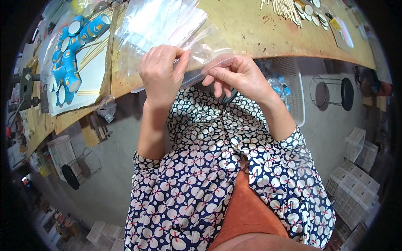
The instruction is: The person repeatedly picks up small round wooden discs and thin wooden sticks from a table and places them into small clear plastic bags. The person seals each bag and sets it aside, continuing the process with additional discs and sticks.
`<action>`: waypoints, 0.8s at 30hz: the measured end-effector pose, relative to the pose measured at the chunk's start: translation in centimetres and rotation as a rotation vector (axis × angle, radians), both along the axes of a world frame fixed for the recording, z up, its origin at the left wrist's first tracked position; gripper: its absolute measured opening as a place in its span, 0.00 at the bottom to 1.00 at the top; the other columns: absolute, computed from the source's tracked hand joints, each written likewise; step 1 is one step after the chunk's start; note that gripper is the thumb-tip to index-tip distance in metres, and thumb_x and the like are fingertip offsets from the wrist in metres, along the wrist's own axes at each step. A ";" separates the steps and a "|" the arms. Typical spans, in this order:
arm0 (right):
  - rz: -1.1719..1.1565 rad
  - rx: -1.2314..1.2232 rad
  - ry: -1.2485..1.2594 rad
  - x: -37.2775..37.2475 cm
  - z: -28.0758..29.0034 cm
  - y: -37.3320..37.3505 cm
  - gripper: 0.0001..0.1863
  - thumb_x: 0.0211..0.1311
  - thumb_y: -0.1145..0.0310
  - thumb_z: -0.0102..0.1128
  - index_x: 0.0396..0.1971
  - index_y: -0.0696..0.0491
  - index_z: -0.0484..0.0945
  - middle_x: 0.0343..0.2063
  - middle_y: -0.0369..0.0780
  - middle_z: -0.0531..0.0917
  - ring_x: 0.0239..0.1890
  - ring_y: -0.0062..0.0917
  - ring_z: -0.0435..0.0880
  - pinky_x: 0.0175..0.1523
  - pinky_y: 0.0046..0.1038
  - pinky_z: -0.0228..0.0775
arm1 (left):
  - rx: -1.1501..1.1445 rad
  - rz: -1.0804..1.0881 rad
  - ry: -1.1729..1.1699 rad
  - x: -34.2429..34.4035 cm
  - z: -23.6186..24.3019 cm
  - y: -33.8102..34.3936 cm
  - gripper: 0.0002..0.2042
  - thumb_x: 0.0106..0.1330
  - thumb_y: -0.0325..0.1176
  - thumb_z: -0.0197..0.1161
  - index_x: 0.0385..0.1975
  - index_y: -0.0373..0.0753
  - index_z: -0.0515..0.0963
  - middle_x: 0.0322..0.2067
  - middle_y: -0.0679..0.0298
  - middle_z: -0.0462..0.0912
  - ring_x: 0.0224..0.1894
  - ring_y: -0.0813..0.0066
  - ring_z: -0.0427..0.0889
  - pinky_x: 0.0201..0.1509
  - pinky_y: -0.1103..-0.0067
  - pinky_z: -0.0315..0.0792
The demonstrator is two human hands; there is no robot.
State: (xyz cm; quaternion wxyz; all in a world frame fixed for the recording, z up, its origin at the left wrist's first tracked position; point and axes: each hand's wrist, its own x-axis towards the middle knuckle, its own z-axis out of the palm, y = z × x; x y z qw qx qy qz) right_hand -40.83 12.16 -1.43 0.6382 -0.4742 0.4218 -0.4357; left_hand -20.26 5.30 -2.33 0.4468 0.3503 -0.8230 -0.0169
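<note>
A clear plastic bag [194, 74] stretches between my two hands at the front edge of the table, its strip-like rim running toward my right hand. My left hand [161, 73] is closed at the bag's left part, thumb against the curled index finger. With thumb and forefinger my right hand [240, 77] pinches the bag's right end, while its other fingers hang loosely curled. Just beyond my hands lies a pile of clear flat bags [161, 21], overlapping and shiny. Whether anything is inside the held bag I cannot tell.
Blue paper cups [95, 27] lie on a white sheet at the left, beside thin wooden sticks [93, 56]. More sticks [281, 10] and round pale discs [309, 12] sit at the table's far right. A white plastic basket [295, 92] and a black-seated stool [346, 94] stand right of me.
</note>
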 end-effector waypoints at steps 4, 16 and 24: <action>-0.171 -0.028 0.016 -0.1 -0.4 0.5 0.10 0.74 0.66 0.62 0.37 0.58 0.82 0.24 0.37 0.87 0.18 0.14 0.82 0.19 0.13 0.66 | 0.332 -0.130 0.193 -1.7 1.1 2.1 0.07 0.59 0.24 0.72 0.36 0.37 0.83 0.31 0.60 0.84 0.29 0.69 0.81 0.36 0.76 0.74; -0.271 -0.038 0.041 0.6 -1.4 1.2 0.14 0.72 0.65 0.66 0.28 0.59 0.78 0.17 0.35 0.82 0.14 0.12 0.77 0.18 0.15 0.66 | 0.412 -0.058 0.033 -3.0 0.8 3.8 0.02 0.62 0.24 0.68 0.31 0.37 0.81 0.22 0.62 0.81 0.22 0.68 0.80 0.29 0.75 0.73; -0.329 -0.042 -0.117 0.4 -2.3 1.1 0.15 0.72 0.65 0.66 0.25 0.56 0.77 0.16 0.35 0.81 0.14 0.13 0.78 0.18 0.15 0.67 | 0.548 -0.170 0.058 -3.7 1.2 4.6 0.04 0.62 0.25 0.71 0.33 0.34 0.83 0.25 0.65 0.85 0.25 0.82 0.82 0.30 0.84 0.75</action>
